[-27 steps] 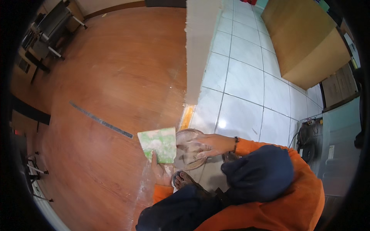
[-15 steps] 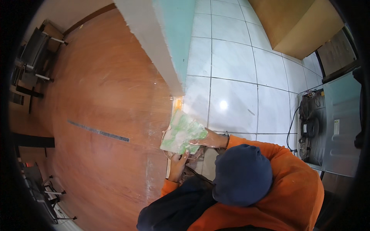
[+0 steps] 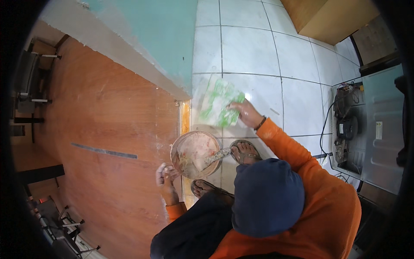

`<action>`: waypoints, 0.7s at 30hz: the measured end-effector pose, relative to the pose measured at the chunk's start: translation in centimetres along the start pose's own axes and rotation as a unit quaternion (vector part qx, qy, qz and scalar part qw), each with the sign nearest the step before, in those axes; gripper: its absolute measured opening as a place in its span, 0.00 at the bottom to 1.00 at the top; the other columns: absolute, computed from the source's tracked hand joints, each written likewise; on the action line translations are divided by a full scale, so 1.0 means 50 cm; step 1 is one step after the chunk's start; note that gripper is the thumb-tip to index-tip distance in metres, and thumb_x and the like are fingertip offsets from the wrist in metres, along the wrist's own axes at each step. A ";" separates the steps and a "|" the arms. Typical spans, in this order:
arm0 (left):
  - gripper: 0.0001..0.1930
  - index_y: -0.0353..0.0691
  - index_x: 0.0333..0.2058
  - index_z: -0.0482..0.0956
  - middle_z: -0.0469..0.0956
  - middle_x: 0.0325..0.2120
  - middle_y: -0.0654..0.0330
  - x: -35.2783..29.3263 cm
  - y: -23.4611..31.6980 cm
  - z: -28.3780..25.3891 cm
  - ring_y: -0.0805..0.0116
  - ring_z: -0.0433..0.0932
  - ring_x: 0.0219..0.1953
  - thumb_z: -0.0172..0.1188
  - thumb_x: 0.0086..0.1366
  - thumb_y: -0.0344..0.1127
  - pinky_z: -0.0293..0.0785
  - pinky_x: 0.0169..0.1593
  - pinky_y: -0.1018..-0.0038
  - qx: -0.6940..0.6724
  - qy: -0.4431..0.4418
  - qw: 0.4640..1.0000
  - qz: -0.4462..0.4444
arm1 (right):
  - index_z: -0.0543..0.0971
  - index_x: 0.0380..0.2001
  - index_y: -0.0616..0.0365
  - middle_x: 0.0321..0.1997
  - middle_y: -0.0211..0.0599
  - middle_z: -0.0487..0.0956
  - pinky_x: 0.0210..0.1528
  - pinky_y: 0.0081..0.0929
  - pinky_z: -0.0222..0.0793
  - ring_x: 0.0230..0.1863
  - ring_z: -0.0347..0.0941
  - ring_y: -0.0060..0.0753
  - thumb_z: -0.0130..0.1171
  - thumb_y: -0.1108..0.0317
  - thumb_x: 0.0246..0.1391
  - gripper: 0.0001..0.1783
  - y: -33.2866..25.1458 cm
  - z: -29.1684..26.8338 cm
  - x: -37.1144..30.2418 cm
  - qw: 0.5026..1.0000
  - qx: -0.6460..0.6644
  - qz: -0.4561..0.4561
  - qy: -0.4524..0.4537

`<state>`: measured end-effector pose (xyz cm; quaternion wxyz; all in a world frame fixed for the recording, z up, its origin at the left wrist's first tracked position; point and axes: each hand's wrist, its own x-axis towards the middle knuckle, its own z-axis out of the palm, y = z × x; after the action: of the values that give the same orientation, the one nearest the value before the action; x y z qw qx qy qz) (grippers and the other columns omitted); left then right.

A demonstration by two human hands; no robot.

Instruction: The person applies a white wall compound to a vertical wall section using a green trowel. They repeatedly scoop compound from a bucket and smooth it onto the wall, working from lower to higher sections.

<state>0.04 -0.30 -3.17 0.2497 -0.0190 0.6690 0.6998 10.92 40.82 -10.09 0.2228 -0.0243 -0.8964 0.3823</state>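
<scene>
My right hand grips the edge of a thin green sheet smeared with white, a little blurred, over the white tiles. In front of my feet stands a round bucket holding pinkish-white paste. A paste-crusted putty knife lies across it, blade in the paste and handle over the right rim. My left hand is beside the bucket's left rim, its fingers curled in and coated with pale paste. Nothing shows between them.
A pale green wall end with a rough grey edge juts in ahead. An orange-yellow strip divides wood floor from tiles. My sandaled feet flank the bucket. An opened appliance with cables stands right; chairs stand left.
The sheet has gone from both hands to my right hand alone, moving right and ahead over the tiles. My left hand has let go and moved left. The bucket has come into sight.
</scene>
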 end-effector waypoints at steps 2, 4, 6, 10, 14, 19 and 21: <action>0.20 0.38 0.62 0.72 0.81 0.44 0.59 0.003 0.004 -0.016 0.69 0.82 0.41 0.57 0.76 0.39 0.80 0.45 0.74 0.012 0.060 0.998 0.003 | 0.75 0.54 0.59 0.51 0.36 0.82 0.55 0.35 0.81 0.56 0.79 0.31 0.61 0.73 0.64 0.16 0.037 0.019 0.026 0.748 0.518 0.403 0.098; 0.20 0.37 0.62 0.72 0.81 0.45 0.59 0.003 -0.001 -0.022 0.68 0.83 0.41 0.57 0.75 0.36 0.80 0.45 0.73 -0.008 0.084 0.996 0.007 | 0.74 0.56 0.58 0.52 0.37 0.80 0.55 0.38 0.81 0.58 0.77 0.31 0.64 0.71 0.62 0.20 0.067 0.023 0.069 0.689 0.574 0.435 0.081; 0.20 0.38 0.62 0.72 0.80 0.46 0.58 0.001 -0.009 -0.025 0.68 0.82 0.42 0.56 0.75 0.36 0.80 0.45 0.72 -0.026 0.093 0.995 0.012 | 0.72 0.58 0.59 0.52 0.36 0.80 0.49 0.36 0.84 0.54 0.79 0.30 0.62 0.68 0.64 0.21 0.076 0.033 0.118 0.716 0.546 0.434 0.040; 0.20 0.41 0.63 0.71 0.79 0.47 0.60 -0.008 -0.027 -0.034 0.68 0.81 0.43 0.55 0.76 0.37 0.79 0.46 0.72 -0.030 0.113 0.993 0.015 | 0.73 0.57 0.61 0.49 0.35 0.81 0.44 0.33 0.85 0.49 0.82 0.30 0.60 0.68 0.65 0.20 0.055 0.042 0.199 0.732 0.527 0.431 -0.003; 0.19 0.39 0.62 0.71 0.80 0.47 0.57 -0.027 -0.041 -0.052 0.67 0.82 0.43 0.55 0.76 0.35 0.80 0.46 0.71 -0.059 0.156 0.985 0.037 | 0.76 0.55 0.61 0.47 0.34 0.82 0.44 0.32 0.86 0.48 0.83 0.29 0.60 0.70 0.65 0.16 0.007 0.028 0.237 0.753 0.541 0.374 0.003; 0.19 0.39 0.62 0.71 0.80 0.48 0.57 -0.042 -0.052 -0.072 0.67 0.83 0.43 0.54 0.77 0.36 0.81 0.46 0.70 -0.094 0.212 0.972 0.034 | 0.78 0.51 0.61 0.49 0.35 0.83 0.51 0.31 0.84 0.49 0.83 0.29 0.59 0.71 0.66 0.12 -0.048 -0.018 0.266 0.742 0.576 0.342 0.000; 0.19 0.39 0.62 0.71 0.80 0.48 0.57 -0.042 -0.056 -0.078 0.67 0.83 0.42 0.54 0.77 0.35 0.81 0.46 0.70 -0.105 0.222 0.969 0.025 | 0.78 0.51 0.61 0.49 0.35 0.83 0.52 0.32 0.84 0.49 0.83 0.30 0.59 0.72 0.66 0.12 -0.062 -0.037 0.276 0.742 0.580 0.336 -0.005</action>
<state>1.70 -4.72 -5.40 0.0738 -0.1830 0.6308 0.7504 -0.34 42.83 -1.57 0.0462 -0.1885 -0.4365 0.8785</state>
